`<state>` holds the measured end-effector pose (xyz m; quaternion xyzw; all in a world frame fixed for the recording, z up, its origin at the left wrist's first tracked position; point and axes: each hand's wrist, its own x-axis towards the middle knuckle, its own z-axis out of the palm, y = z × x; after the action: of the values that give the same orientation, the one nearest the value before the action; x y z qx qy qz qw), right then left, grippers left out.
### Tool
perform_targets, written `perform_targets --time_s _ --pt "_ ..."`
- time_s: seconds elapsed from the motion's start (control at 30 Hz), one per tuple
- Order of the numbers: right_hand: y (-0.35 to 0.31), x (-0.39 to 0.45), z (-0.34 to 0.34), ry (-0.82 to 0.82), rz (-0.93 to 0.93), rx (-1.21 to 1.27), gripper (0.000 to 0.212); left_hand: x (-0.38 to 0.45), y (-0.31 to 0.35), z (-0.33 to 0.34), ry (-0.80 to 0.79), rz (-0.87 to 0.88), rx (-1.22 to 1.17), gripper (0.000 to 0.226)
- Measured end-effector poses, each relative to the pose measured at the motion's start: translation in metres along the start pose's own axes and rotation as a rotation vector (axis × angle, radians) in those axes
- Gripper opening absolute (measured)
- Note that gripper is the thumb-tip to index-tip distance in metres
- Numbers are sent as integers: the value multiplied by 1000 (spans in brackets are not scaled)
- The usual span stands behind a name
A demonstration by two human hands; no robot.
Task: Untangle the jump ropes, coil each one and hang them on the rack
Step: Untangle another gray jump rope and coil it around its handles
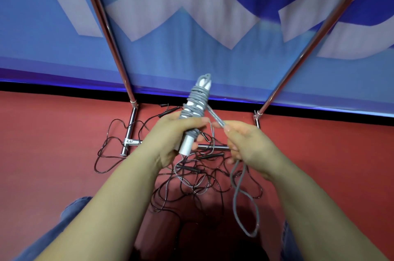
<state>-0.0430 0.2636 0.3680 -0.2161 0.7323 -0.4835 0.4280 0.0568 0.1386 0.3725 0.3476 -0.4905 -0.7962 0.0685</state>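
Setting: a red floor [53, 133] is being viewed from above, backed at 12 o'clock by a blue-and-white banner [191, 26].
Rack: two chrome uprights of the rack [106, 26] are being seen rising at 11 and 1 o'clock from a base on the floor; nothing is being shown hanging on the visible part.
Left hand: the left hand [170, 139] is being closed around the white handles [187, 145] of the grey jump rope [197, 98], which is being held upright at centre.
Right hand: the right hand [245, 143] is being pinched on the free run of the same rope, at 3 o'clock of the bundle, just beside it.
Rope relative to grip: several turns are being kept wound round the handles above the left fist; a slack loop [245, 207] is being left hanging below the right hand toward 5 o'clock.
Progress: judged early; one rope is being coiled and is nearly wound.
Remaining: the dark ropes [191, 182] are being left tangled on the floor at 6 o'clock; untangling, coiling and all hanging are judged outstanding.
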Motion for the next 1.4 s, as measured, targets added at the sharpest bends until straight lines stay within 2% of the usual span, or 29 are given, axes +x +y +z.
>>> perform_targets --time_s 0.13,0.33,0.4,0.5,0.57,0.7,0.8,0.97,1.03,1.1,1.2,1.3,1.4 --pt "4 -1 3 -24 2 -143 27 3 -1 -2 67 -17 10 9" --pt "12 3 5 -35 30 -269 25 2 2 -3 -3 -4 -41 17" --pt "13 2 7 -57 22 -309 25 4 -2 -4 75 20 73 29" --pt "13 -1 13 -103 -41 -414 29 10 -14 -12 229 92 404 43" --pt "13 -3 14 -111 -82 -470 33 12 -19 -17 224 98 628 45" --pt "14 -6 13 -138 -159 -647 46 10 -24 -16 22 -131 962 35" --pt "16 -7 13 -109 -182 -716 45 5 -27 -10 -168 -252 1079 33" --pt "14 -3 6 -98 -128 -562 37 0 -30 -9 -441 -328 970 29" --pt "13 -2 3 -95 -116 -482 36 -1 -30 -11 -515 -347 922 34" --pt "13 -2 0 -93 -96 -430 35 -3 -28 -11 -566 -355 916 29" --pt "11 -3 -4 -146 -63 -355 34 -7 -21 -10 -656 -382 906 29" --pt "7 -5 -9 -187 -33 -246 39 -10 -14 -10 -734 -332 831 34" --pt "1 -8 -15 -307 69 -151 36 -11 -9 -11 -776 -281 780 33"
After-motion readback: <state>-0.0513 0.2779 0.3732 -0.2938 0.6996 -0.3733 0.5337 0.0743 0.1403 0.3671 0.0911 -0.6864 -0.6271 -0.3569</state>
